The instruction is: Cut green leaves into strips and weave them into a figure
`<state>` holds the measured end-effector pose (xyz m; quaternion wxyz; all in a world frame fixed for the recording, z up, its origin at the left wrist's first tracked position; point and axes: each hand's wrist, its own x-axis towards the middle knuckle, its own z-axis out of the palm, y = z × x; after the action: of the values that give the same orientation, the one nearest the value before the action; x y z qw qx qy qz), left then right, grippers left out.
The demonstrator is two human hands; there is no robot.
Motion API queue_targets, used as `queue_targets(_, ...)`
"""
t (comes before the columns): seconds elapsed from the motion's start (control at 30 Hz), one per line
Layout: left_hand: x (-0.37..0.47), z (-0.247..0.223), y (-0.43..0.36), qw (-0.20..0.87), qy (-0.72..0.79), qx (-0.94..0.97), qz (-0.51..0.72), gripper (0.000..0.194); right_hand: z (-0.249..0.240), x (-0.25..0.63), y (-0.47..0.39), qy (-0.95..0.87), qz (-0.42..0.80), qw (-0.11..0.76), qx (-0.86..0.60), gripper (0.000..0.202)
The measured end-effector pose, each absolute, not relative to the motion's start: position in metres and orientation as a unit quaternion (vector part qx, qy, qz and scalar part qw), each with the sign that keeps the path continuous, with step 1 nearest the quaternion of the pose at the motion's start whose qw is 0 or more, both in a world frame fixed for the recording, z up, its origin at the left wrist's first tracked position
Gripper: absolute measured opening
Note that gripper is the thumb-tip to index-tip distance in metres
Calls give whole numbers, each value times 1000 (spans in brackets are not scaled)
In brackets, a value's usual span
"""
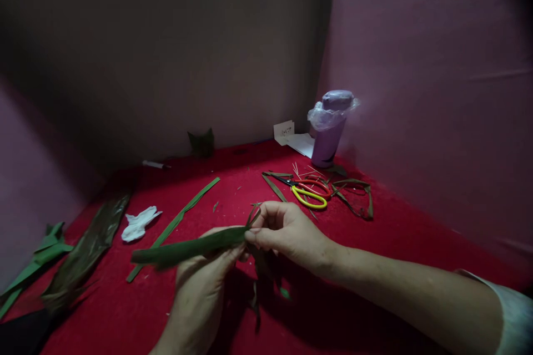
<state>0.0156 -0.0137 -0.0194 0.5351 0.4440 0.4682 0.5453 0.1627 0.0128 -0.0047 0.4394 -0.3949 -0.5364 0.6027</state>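
A folded green leaf strip [195,248] is held between both hands above the red cloth, its broad end sticking out to the left. My left hand [204,283] is closed around it from below, with most of the fingers behind the leaf. At the strip's right end, my right hand [283,230] pinches it between thumb and forefinger, where thin leaf ends poke up. Darker, narrow leaf ends [255,302] hang below the hands. Behind the left hand, a long green leaf strip [183,213] lies flat on the cloth.
Scissors [310,191] with red and yellow handles lie beyond my right hand, among thin sticks and leaf scraps [366,199]. A purple bottle [328,138] stands behind. To the left are crumpled tissue [139,223], a dark leaf bundle [89,244] and green leaves [41,258].
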Motion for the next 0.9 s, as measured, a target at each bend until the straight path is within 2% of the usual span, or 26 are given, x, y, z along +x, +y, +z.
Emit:
queue_targets(0.07, 14, -20, -14, 555, 459, 448, 531, 10, -5, 164, 15, -524, 619, 450, -373, 24)
queue_targets(0.23, 6, -18, -14, 515, 459, 525, 498, 11, -2, 170, 19, -526, 674, 420, -305, 34)
queue_targets(0.47, 11, 4, -14, 556, 439, 518, 479, 12, -3, 176, 22, -568, 649, 407, -300, 26)
queue_targets(0.63, 12, 7, -16, 580, 466, 457, 487, 3, -5, 175, 23, -567, 639, 410, -318, 20)
queue_targets(0.9, 15, -9, -18, 592, 430, 440, 521, 14, -1, 176, 23, -537, 640, 417, -358, 15)
